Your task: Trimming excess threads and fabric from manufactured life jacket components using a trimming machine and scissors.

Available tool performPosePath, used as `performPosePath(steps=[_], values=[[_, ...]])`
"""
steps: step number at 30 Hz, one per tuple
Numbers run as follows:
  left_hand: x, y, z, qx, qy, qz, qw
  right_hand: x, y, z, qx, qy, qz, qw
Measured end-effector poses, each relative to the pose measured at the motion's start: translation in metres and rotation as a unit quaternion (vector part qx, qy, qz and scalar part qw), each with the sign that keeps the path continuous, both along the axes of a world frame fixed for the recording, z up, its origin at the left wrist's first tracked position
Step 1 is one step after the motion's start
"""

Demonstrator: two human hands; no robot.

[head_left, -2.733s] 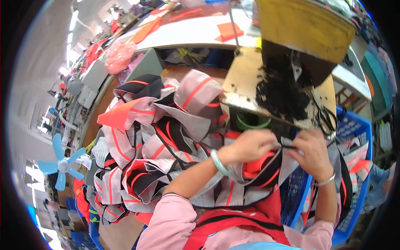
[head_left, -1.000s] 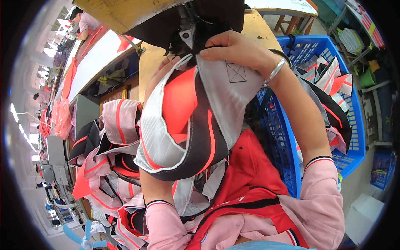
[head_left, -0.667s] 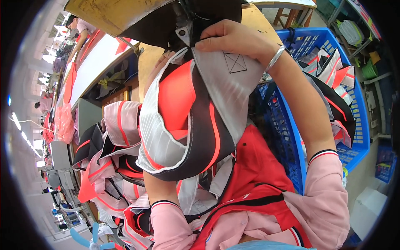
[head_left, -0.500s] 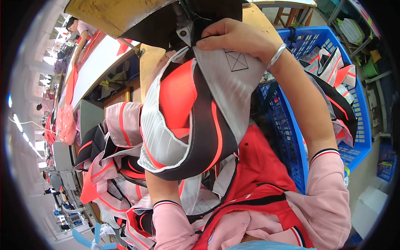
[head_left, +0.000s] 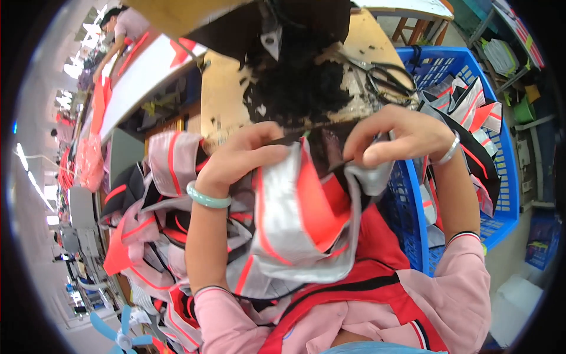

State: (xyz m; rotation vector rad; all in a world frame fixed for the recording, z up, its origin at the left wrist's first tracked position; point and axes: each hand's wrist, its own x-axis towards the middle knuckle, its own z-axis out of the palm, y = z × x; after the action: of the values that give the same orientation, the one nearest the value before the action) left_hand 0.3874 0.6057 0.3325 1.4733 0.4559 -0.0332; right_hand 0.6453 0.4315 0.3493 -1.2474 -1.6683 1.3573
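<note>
A sewn fabric piece [head_left: 283, 221] in shiny grey, coral and black hangs before me, slightly blurred by motion. My left hand [head_left: 244, 154], thumb pressed to fingers, pinches its upper left edge. At its upper right, my right hand [head_left: 407, 135] is closed on the edge where grey and black cloth meet. The piece is clear of the sewing machine, hanging over my red apron [head_left: 377, 236]. Just beyond my hands, the machine's metal presser part [head_left: 270, 41] stands above a heap of black lint and scraps [head_left: 300, 85].
Scissors [head_left: 386, 78] lie on the wooden worktop [head_left: 221, 94]. To the right, a blue basket [head_left: 415, 221] holds similar pieces. More grey and coral pieces [head_left: 171, 162] are piled at my left. A co-worker [head_left: 127, 25] bends over a white table at the far left.
The fabric piece has come away from under the machine toward me and been turned. My left hand has come into view; my right hand moved nearer. The lint heap and scissors are now uncovered.
</note>
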Motion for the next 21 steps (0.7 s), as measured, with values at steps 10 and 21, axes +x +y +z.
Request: performPosePath(steps=[10, 21], values=[[0.090, -0.078, -0.022, 0.038, -0.052, -0.100, 0.993, -0.112, -0.071, 0.014, 0.301, -0.510, -0.029, 0.805], [0.072, -0.100, -0.069, -0.034, -0.242, 0.107, 0.964, -0.054, -0.059, -0.029, 0.261, -0.490, -0.038, 0.831]])
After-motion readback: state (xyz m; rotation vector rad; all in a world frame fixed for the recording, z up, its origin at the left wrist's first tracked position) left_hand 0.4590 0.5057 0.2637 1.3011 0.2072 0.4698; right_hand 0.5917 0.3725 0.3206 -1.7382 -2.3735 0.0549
